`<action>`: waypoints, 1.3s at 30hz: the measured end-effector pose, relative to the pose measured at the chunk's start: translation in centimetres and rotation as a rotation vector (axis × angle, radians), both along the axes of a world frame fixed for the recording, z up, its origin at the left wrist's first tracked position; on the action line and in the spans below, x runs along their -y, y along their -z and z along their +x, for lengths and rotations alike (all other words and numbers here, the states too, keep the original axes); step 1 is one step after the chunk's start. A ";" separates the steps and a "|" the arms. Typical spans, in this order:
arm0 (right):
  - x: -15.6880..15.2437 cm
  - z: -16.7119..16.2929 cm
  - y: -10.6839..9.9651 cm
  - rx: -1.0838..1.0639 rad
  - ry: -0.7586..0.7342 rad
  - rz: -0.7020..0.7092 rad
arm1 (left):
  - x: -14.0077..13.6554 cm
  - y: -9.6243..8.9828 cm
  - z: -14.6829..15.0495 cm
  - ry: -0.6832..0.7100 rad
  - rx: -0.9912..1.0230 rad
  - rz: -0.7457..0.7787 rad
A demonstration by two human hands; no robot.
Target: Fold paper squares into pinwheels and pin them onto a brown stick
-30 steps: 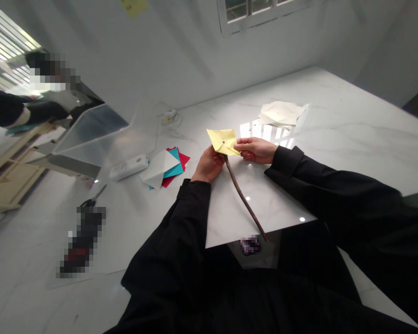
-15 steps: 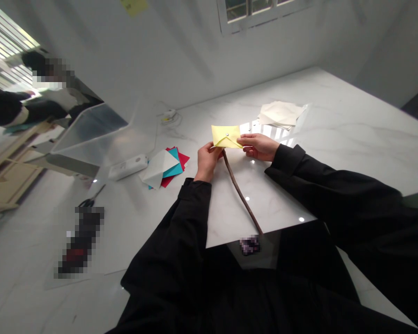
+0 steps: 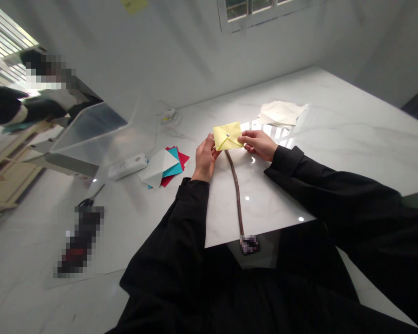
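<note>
A small yellow envelope-shaped pouch (image 3: 227,136) with a pointed flap and a round metal snap is held up above the table between my two hands. My left hand (image 3: 205,157) grips its left side, the fingers partly hidden behind it. At the lower right corner, my right hand (image 3: 259,143) pinches it between thumb and fingers. From under the pouch a thin, dark brown cord-like strip (image 3: 237,192) runs down toward the table's front edge. Whether its upper end is fixed to the pouch or held behind it, I cannot tell.
To the left lie white, blue and red sheets (image 3: 176,167), a white power strip (image 3: 128,166), scissors (image 3: 88,200) and a clear plastic bin (image 3: 90,130). Cream sheets (image 3: 280,113) are stacked at the back right. Another person (image 3: 45,102) is at far left.
The pouch has tilted, its right side rising slightly. My left hand has shifted a little left and its thumb has lifted. The brown strip's lower end has swung left.
</note>
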State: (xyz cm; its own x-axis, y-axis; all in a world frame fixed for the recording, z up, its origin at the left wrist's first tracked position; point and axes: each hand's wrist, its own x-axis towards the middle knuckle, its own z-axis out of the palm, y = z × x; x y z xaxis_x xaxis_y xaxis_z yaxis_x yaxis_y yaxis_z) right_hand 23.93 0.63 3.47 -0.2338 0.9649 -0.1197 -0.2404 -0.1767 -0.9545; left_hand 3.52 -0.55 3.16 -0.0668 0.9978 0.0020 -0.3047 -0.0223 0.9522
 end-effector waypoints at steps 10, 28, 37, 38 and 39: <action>0.2 -0.4 0.2 0.117 -0.024 0.175 | 0.8 0.5 0.4 0.170 -0.025 0.006; -0.1 -0.2 0.7 0.212 -0.024 0.274 | 0.6 0.9 0.0 0.154 -0.013 -0.028; 0.1 -0.3 0.5 0.212 -0.013 0.277 | 0.7 0.8 0.1 0.134 -0.031 -0.040; 0.1 -0.3 0.4 0.215 -0.012 0.280 | 0.7 0.8 0.2 0.135 -0.034 -0.050; 0.1 -0.3 0.4 0.217 -0.012 0.281 | 0.7 0.8 0.2 0.138 -0.035 -0.060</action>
State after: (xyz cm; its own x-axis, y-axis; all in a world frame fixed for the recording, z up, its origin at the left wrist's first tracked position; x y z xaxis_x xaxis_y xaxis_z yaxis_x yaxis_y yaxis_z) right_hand 23.63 0.49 3.08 -0.2441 0.9644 0.1020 -0.0259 0.0987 -0.9948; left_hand 3.70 -1.29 2.36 0.0701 0.9959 -0.0578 -0.2676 0.0745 0.9606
